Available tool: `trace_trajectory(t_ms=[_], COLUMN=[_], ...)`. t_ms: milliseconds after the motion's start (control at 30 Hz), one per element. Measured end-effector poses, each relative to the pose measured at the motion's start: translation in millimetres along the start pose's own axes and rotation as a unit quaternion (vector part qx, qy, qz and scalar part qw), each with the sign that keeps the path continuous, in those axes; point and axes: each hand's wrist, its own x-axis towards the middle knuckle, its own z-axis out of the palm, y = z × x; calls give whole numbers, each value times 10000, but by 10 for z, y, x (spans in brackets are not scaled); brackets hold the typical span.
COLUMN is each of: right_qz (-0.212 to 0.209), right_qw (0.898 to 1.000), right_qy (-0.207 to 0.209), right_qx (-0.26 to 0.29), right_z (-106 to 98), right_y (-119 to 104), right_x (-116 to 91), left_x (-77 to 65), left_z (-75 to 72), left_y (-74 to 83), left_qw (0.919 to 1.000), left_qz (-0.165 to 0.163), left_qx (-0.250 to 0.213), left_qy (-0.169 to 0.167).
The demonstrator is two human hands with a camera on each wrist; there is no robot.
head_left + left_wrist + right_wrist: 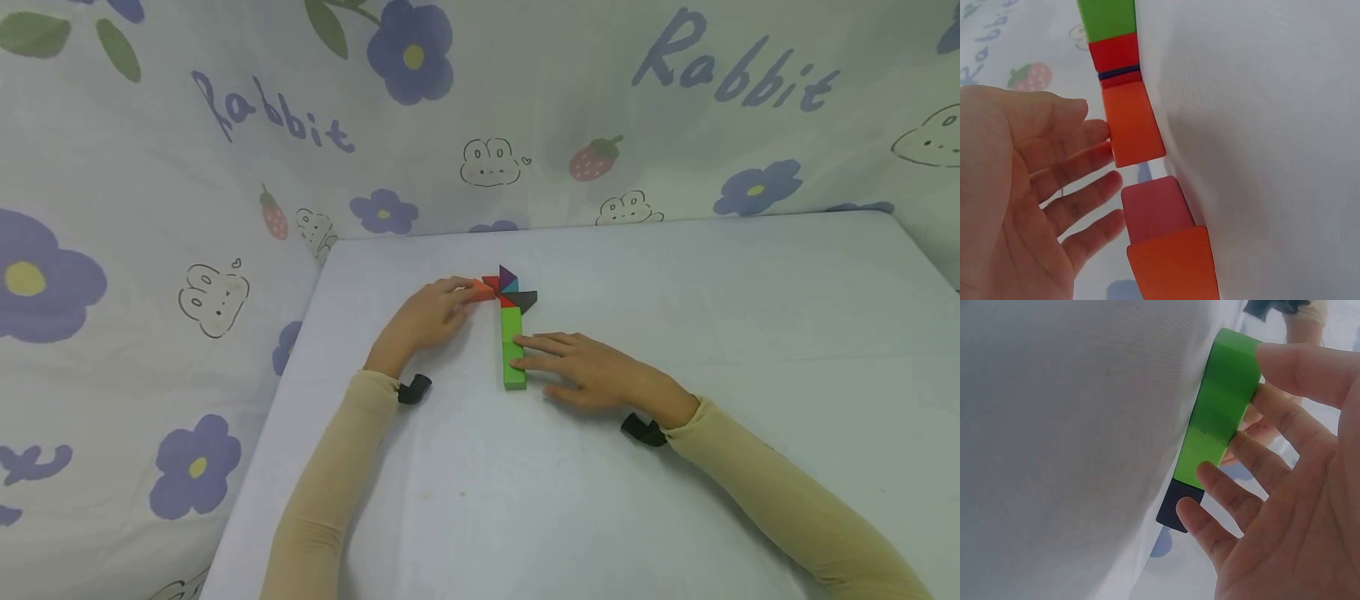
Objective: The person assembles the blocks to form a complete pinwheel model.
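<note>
A pinwheel of small triangular blocks, with red, blue, purple [507, 276] and dark grey [528, 298] pieces, lies on the white table. Two green blocks [512, 350] run in a line from it toward the front edge. My left hand [431, 317] reaches in from the left, its fingers at an orange block [1134, 122] beside the pinwheel. From the right, my right hand [588, 367] spreads its fingers, with fingertips along the green blocks' side. The right wrist view shows its little finger overlapping a dark block [1175, 503] past the green.
In the left wrist view, a pinkish-red block [1157, 209] and another orange block [1175, 265] sit below a gap. A printed cloth [487, 100] hangs behind and at the left of the table [712, 317]. Black wrist pieces [415, 389] stick out by both sleeves.
</note>
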Motion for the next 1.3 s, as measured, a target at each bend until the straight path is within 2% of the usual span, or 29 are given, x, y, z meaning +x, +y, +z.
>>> trace_trajectory(t_ms=[233, 667, 1300], right_qz=[-2, -54, -29], right_qw=[10000, 9999, 10000], right_qy=[13, 73, 59], right_qx=[-16, 55, 4], right_z=[4, -19, -11], right_y=[-2, -29, -23], right_x=[-1, -13, -15], left_x=[9, 4, -9], left_z=[19, 27, 33], left_y=[10, 40, 61], left_qw=[9999, 9997, 9999], left_qz=[133, 187, 123], left_qx=[54, 126, 120], left_qy=[50, 56, 9])
